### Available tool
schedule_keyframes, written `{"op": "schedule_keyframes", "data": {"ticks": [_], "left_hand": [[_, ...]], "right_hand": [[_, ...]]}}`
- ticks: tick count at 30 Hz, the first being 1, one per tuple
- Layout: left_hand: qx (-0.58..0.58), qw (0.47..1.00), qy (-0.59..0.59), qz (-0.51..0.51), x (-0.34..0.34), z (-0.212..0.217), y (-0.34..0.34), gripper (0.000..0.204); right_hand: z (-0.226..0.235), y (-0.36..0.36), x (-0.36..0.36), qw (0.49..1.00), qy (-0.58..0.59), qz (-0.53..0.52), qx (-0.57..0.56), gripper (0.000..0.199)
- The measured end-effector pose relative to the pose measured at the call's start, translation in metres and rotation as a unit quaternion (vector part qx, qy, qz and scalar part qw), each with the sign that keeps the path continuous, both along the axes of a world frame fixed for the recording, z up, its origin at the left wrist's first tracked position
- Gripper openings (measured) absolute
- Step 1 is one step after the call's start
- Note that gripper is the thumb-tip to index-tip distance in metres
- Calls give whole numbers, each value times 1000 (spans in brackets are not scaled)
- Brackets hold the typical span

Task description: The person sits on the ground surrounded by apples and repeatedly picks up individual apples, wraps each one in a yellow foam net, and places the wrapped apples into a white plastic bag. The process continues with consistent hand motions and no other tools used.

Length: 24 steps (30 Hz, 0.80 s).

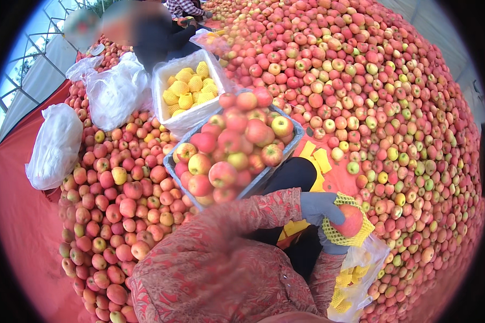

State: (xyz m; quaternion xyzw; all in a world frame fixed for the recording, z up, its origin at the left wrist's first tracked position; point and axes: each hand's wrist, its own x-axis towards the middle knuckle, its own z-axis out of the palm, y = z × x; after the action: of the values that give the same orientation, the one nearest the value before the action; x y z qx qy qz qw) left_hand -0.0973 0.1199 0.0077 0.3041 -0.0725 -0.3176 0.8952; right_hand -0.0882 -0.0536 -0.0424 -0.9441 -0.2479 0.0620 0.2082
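Note:
A red apple [350, 222] sits partly inside a yellow foam net sleeve [364, 230], off to the lower right. My left hand [320, 206], in a grey glove, is closed on the apple from the upper left, its fingers inside the net's stretched rim. From below, my right hand [331, 243], gloved too, grips the net; the apple and net cover most of its fingers. Beneath the hands lies a clear plastic bag [359, 277] of flat yellow foam nets. A grey-blue crate [297, 133] heaped with loose apples stands to the left, beyond my left arm.
A white-lined box [161, 102] of net-wrapped apples [189, 89] stands behind the crate. White plastic bags [118, 89] lie at the far left. Apple piles [355, 81] spread on both sides over red sheeting [24, 215]. Another person [161, 32] sits beyond the box.

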Motion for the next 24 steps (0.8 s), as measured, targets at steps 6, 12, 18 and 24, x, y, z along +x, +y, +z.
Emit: {"op": "schedule_keyframes", "data": {"ticks": [6, 12, 18, 24], "left_hand": [[49, 999, -9, 8, -5, -18, -4, 58], [391, 864, -188, 256, 9, -25, -10, 63], [186, 902, -215, 325, 39, -22, -16, 51], [394, 713, -496, 301, 13, -1, -69, 59]], "right_hand": [[28, -1, 19, 646, 305, -179, 677, 52], [80, 2, 25, 880, 49, -111, 459, 37], [95, 1, -29, 871, 84, 8, 483, 35], [55, -22, -19, 595, 233, -145, 755, 45]]}}
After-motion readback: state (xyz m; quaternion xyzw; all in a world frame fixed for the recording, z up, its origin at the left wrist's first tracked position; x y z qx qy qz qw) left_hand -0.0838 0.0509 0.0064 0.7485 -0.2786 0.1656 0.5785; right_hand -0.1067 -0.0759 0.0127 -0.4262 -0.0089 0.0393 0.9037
